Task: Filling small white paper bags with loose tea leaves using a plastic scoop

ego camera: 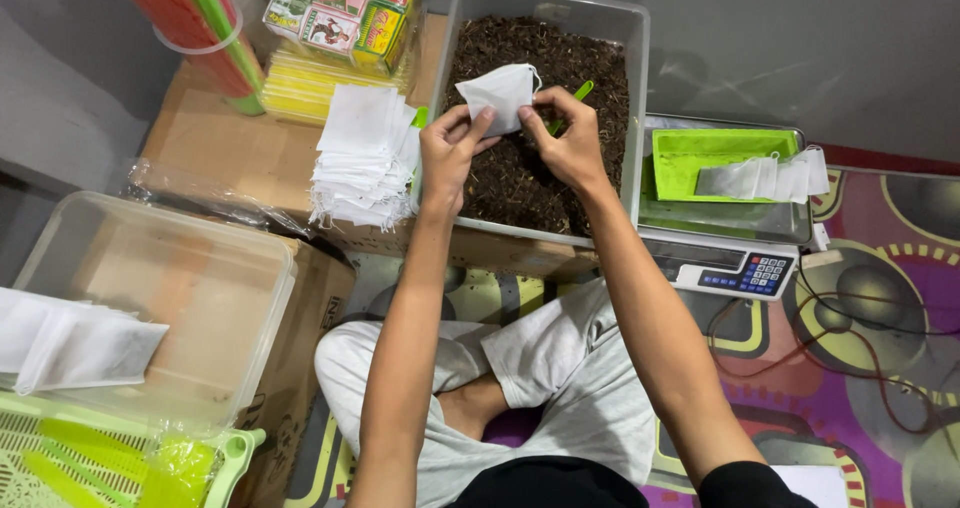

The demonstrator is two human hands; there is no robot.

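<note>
- Nearest, crossed legs in grey trousers point(560, 368) are seen on a patterned mat point(880, 368); a clear lidded box point(200, 298) lies at the left.
- Both hands are closed on one white filter bag point(497, 96): left hand point(450, 153) and right hand point(572, 138) pinch its lower edge above the tub of dark dried leaf point(520, 168).
- A stack of empty bags point(365, 158) remains beside the tub.
- A few bags point(765, 178) lie in the green tray on the scale point(725, 258); most of the work is judged undone.
</note>
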